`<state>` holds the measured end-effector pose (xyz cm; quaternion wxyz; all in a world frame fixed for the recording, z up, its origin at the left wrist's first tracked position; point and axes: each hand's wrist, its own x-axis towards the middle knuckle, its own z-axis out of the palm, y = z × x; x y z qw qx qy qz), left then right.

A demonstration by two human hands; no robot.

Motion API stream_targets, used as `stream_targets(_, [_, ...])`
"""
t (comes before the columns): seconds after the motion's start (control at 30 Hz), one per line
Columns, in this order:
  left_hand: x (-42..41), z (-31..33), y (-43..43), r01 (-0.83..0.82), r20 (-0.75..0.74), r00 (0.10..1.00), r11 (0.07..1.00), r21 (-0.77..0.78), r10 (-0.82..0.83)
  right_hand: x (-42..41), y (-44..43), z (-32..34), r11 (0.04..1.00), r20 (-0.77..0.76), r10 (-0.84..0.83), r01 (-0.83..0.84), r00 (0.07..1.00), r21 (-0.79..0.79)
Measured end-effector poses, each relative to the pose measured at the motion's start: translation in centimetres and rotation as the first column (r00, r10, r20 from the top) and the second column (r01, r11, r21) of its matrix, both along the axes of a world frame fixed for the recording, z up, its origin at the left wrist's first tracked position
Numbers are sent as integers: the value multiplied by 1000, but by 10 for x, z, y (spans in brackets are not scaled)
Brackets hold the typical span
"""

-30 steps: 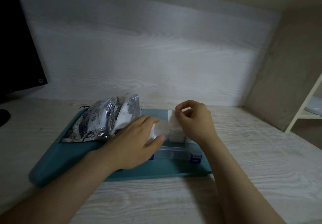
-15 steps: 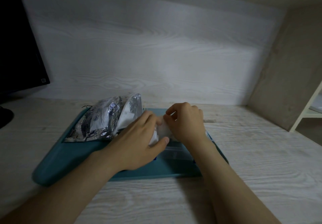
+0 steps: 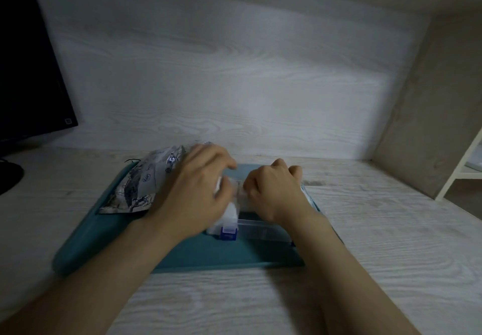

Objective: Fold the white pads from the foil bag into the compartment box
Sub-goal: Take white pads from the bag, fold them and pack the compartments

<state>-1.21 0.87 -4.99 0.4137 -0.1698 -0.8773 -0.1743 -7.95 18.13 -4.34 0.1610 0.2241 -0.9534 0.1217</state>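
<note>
A crinkled silver foil bag (image 3: 142,186) lies on the left half of a teal tray (image 3: 208,251). A clear compartment box (image 3: 260,227) with blue latches sits on the tray's right half, mostly hidden under my hands. A white pad (image 3: 232,210) shows between my hands over the box. My left hand (image 3: 198,196) covers the pad's left part, fingers curled over it. My right hand (image 3: 273,191) is curled and pinches the pad's right part. How the pad is folded is hidden.
A dark monitor (image 3: 28,74) stands at the far left on the pale wood desk (image 3: 391,243). A wood-grain back wall rises behind the tray. A side panel and a white shelf frame (image 3: 461,175) are on the right.
Both hands have lowered onto the box with the pad and drawn close together. The pad, held spread between them a second ago, is now bunched under the fingers.
</note>
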Motion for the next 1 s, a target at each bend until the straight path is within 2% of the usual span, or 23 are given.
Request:
stream_targets(0.07, [-3, 4, -12, -157, -90, 983, 985, 66, 163, 3, -2, 0, 1000, -39, -19, 19, 999, -10])
stream_targets(0.1, [-3, 5, -19, -237, -66, 967, 965, 110, 245, 5, -5, 0, 1000, -75, -25, 24, 997, -14])
stream_targets(0.2, [-6, 2, -36, -405, 149, 913, 890, 207, 381, 9, -14, 0, 994, -208, 12, -35, 978, -107])
stream_targets(0.3, [-8, 4, -44, -502, 348, 852, 796, 338, 390, 13, -33, 4, 958, -210, 149, -193, 966, -211])
stream_targets(0.47, [-10, 4, -51, -498, 446, 852, 685, 532, 273, 10, -68, 12, 907, -109, 294, -314, 949, -281])
stream_targets(0.7, [-16, 3, -58, -482, 434, 870, 586, 652, 232, 5, -113, 11, 912, 72, 332, -300, 941, -280])
stream_targets(0.8, [-17, 5, -57, -489, 443, 866, 568, 662, 230, 11, -115, 13, 925, 79, 343, -322, 936, -201])
stream_targets(0.87, [-17, 5, -57, -498, 456, 861, 562, 660, 226, 9, -118, 10, 928, 60, 328, -310, 943, -207])
stream_targets(1.0, [-18, 6, -59, -496, 455, 862, 553, 670, 223, 6, -129, 3, 879, 14, 290, -261, 957, -399])
